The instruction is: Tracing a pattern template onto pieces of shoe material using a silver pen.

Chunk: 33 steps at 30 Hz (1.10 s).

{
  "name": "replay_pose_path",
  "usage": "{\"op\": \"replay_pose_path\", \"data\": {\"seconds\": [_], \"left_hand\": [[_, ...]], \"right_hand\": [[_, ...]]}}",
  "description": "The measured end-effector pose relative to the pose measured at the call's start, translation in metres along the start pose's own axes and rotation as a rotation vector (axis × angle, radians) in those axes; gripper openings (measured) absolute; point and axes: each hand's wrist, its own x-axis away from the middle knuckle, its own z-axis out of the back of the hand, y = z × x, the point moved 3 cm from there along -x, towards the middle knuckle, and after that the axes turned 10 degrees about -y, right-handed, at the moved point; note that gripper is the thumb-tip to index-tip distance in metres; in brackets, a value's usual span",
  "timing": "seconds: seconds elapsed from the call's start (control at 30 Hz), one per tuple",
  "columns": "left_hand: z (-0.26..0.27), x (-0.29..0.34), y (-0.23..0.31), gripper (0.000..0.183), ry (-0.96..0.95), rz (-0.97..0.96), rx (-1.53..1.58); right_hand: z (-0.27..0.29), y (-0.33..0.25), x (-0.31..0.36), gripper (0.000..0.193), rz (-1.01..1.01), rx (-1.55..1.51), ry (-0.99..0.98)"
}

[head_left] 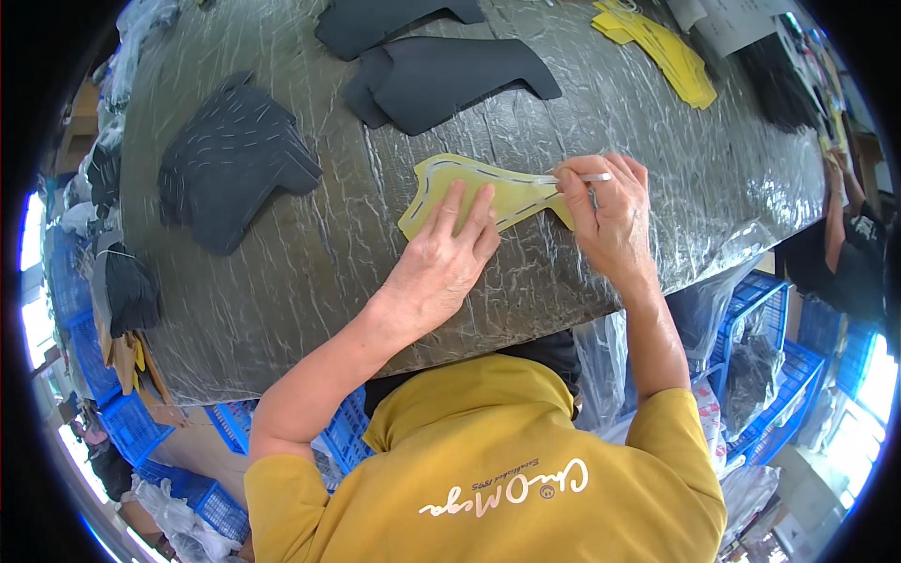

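Locating the slotted yellow template [514, 195]: where does it lie relative to the fingers?

Beneath the extended fingertips of the left hand [439, 255] and mainly leftward of the fingertips of the right hand [610, 211].

State its long axis.

Left to right, across the line of the left fingers. The broad end extends leftward past them; the narrow end reaches the right fingertips. Two dashed slot rows converge toward that end.

Finger states?

Left: two fingers extended, slightly apart, laid flat on the template. Right: thumb and fingers clamped on a slim silver pen [597, 177], its barrel roughly parallel to the long axis. Tip contact cannot be told.

Which hand is nearer the narrow end?

The right. The left covers the middle; black cut pieces [460, 84] lie beyond its fingertips, apart from both hands.
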Motion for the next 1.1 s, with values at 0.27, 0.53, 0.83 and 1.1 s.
{"op": "replay_pose_path", "data": {"seconds": [0.27,0.53,0.83,1.1], "left_hand": [[-0.001,0.000,-0.001,0.045,0.009,-0.020,-0.066],[0.001,0.000,0.000,0.056,0.000,0.001,-0.005],[0.002,-0.002,0.000,0.056,-0.012,-0.002,-0.008],[0.003,-0.001,0.000,0.052,-0.001,-0.004,-0.009]], "right_hand": [[0.008,0.010,0.007,0.002,-0.057,0.004,-0.007],[0.018,0.016,0.010,0.004,-0.105,0.073,-0.017],[-0.003,-0.005,-0.004,0.004,-0.025,-0.078,-0.004],[-0.014,-0.008,-0.007,0.005,-0.034,-0.080,-0.014]]}}
